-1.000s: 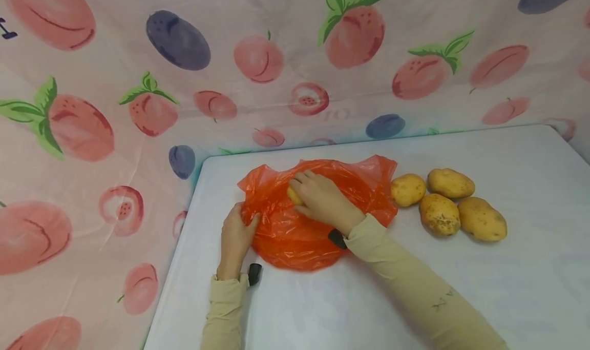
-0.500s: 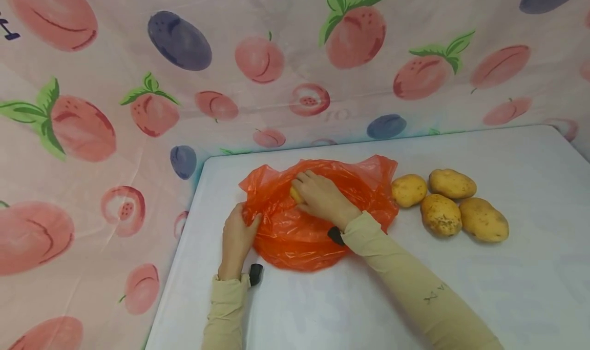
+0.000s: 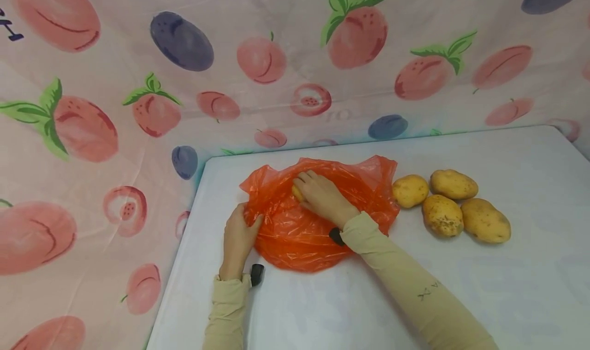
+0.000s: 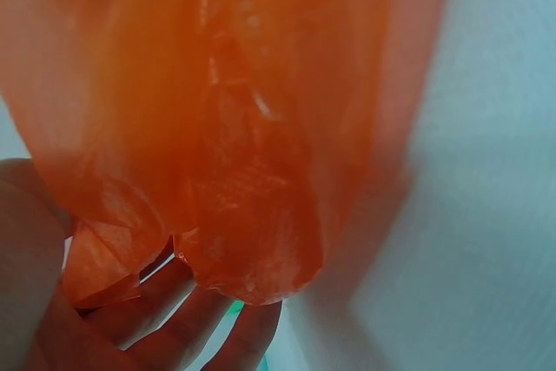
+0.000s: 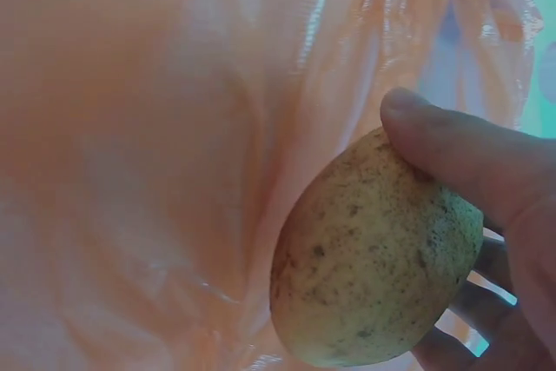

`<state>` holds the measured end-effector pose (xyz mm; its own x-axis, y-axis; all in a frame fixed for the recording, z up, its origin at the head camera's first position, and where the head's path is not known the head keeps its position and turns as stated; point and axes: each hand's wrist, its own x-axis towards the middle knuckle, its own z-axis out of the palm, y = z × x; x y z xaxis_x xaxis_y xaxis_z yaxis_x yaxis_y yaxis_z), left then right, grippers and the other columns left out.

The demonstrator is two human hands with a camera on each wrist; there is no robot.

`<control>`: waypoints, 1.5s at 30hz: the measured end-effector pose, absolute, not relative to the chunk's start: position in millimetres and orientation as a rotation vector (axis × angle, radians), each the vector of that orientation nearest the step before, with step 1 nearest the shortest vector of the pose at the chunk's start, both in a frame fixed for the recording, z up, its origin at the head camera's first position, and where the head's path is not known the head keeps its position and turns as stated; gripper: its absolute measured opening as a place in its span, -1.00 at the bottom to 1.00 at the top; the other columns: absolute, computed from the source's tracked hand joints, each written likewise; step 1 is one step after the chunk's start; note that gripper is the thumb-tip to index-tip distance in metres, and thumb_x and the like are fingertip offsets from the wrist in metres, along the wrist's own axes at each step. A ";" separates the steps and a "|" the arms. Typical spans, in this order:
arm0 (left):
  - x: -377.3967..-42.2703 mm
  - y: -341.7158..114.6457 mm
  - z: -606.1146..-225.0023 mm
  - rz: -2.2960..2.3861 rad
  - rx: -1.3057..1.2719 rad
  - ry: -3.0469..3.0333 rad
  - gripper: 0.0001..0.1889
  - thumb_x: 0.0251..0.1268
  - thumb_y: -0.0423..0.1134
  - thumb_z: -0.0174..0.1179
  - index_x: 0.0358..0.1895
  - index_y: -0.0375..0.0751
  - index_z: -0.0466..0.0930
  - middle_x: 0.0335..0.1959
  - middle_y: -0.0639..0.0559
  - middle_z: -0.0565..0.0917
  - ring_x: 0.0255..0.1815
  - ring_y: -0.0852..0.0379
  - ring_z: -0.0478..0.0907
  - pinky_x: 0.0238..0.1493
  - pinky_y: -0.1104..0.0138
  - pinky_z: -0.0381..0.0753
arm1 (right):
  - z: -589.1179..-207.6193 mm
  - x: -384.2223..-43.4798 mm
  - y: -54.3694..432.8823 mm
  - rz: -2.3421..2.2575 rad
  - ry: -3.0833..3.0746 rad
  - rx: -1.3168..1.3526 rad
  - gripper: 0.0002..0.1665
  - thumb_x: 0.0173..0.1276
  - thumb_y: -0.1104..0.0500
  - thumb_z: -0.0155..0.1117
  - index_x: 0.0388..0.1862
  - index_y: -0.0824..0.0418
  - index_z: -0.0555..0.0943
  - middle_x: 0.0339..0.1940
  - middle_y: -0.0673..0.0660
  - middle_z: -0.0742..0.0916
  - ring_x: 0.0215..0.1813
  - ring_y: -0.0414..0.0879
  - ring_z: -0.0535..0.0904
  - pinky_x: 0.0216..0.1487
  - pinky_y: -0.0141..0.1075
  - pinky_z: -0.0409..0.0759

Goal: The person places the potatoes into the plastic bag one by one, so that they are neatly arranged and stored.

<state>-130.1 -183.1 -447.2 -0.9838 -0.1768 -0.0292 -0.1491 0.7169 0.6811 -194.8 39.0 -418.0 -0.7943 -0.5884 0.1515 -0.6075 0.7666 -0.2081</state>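
Observation:
An orange-red plastic bag [image 3: 295, 237] lies spread on the table with its mouth facing up. My right hand [image 3: 322, 196] is over the bag's opening and grips a potato [image 5: 373, 258], thumb on one side and fingers round the other. From the head view only a small yellow part of that potato shows past the fingers. At the bag's left side my left hand [image 3: 239, 237] holds its edge, pinching the film between thumb and fingers [image 4: 174, 319]. Whatever lies deeper inside the bag is hidden.
Several potatoes [image 3: 442, 215] sit in a cluster on the white table [image 3: 530, 288], just right of the bag. Behind and to the left hangs a fruit-print cloth [image 3: 276, 99]. Each wrist carries a small black device [image 3: 257, 274].
Both hands keep their hold, on the bag's edge and on the potato. The right forearm has shifted slightly left; the whole view drifts a little to the right.

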 end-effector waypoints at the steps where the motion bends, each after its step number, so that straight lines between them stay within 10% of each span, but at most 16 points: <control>1: -130.1 -183.1 -447.2 -1.137 0.275 -2.876 -0.46 0.35 -0.14 0.28 0.31 -0.27 0.39 0.21 -0.19 0.57 0.16 -0.14 0.54 0.27 -0.01 0.53 | -419.7 -195.4 39.1 0.376 -2.872 0.977 -0.47 0.25 0.12 0.46 0.16 0.23 0.56 0.11 0.16 0.63 0.13 0.05 0.48 0.24 -0.14 0.56; 45: -129.7 -183.7 -446.9 -1.141 0.259 -2.874 -0.45 0.35 -0.14 0.27 0.32 -0.27 0.38 0.23 -0.19 0.56 0.19 -0.13 0.52 0.29 -0.01 0.51 | -418.6 -188.6 45.0 0.374 -2.893 0.952 -0.32 0.33 0.07 0.39 0.39 0.15 0.43 0.37 0.15 0.51 0.41 0.09 0.36 0.46 -0.02 0.36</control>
